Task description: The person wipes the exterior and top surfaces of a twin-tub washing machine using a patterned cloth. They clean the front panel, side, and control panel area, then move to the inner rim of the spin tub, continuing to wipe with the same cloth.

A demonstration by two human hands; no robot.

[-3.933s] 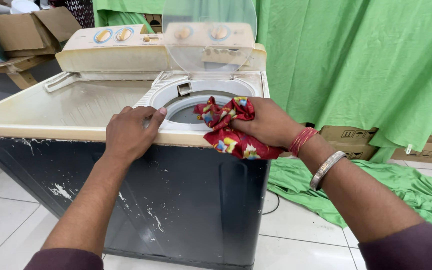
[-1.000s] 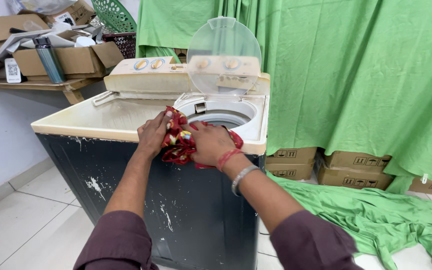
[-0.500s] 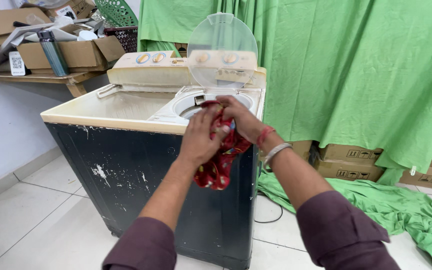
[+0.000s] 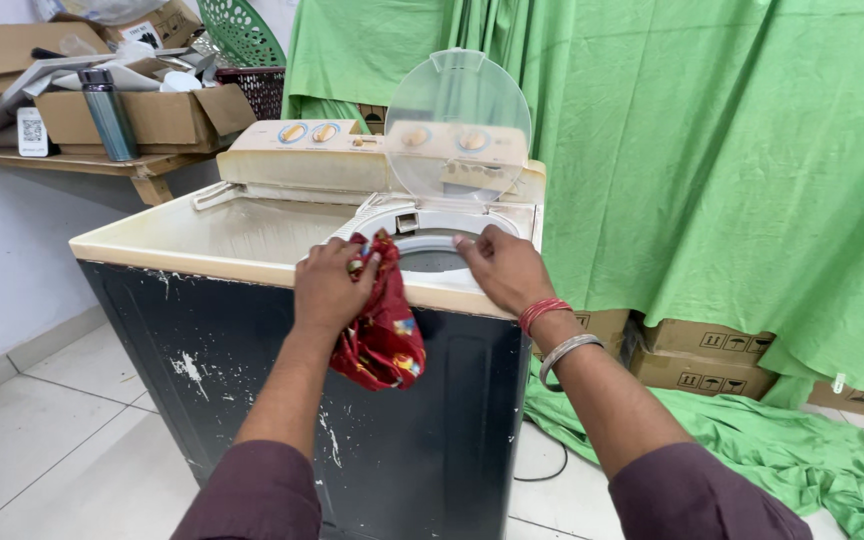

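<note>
One red patterned cloth point(image 4: 382, 330) is hanging at frame centre, over the front edge of the single washing machine point(image 4: 252, 250). The left hand point(image 4: 330, 285) is pinching its top, covering that part. The right hand point(image 4: 505, 270), fingers spread and empty, is resting on the round tub's rim point(image 4: 422, 240), whose inside is mostly hidden. Bare white floor point(image 4: 42, 440) is lying lower left.

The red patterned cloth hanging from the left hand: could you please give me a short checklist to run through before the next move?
1. Red patterned cloth gripped by left hand: ok.
2. Round clear plastic lid raised: ok.
3. Round tub opening free of items: cannot tell, inside mostly hidden.
4. Right hand away from opening: not ok, rests on its rim.
5. Cloth fully over cream-topped washing machine: not ok, dangles down the dark front.
</note>
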